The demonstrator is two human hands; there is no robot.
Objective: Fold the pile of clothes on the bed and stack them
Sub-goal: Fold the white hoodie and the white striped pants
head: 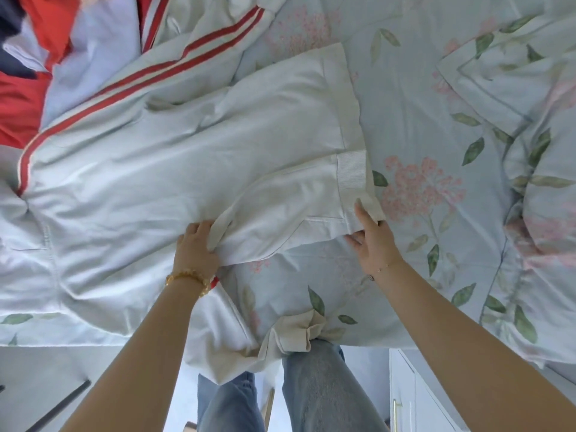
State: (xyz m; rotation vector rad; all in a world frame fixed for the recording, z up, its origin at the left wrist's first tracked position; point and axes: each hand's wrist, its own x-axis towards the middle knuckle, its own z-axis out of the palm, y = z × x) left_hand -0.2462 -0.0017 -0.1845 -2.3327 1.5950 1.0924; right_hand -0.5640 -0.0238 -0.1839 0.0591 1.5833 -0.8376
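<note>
A white jacket (174,169) with red stripes along its sleeve lies spread across the bed. My left hand (196,244) is shut on a bunched fold of its lower edge. My right hand (374,235) pinches the ribbed hem corner (352,173) of the same jacket, with the thumb under the cloth. One cuff (299,335) of the jacket hangs over the bed's near edge against my knee. More clothes, red (21,104), pale blue (103,48) and dark navy (12,14), are piled at the far left.
The bed is covered by a pale floral sheet (420,188). A matching pillow (530,98) and rumpled bedding lie at the right. My legs in blue jeans (314,388) stand at the bed's edge. A white cabinet (411,397) is at the lower right.
</note>
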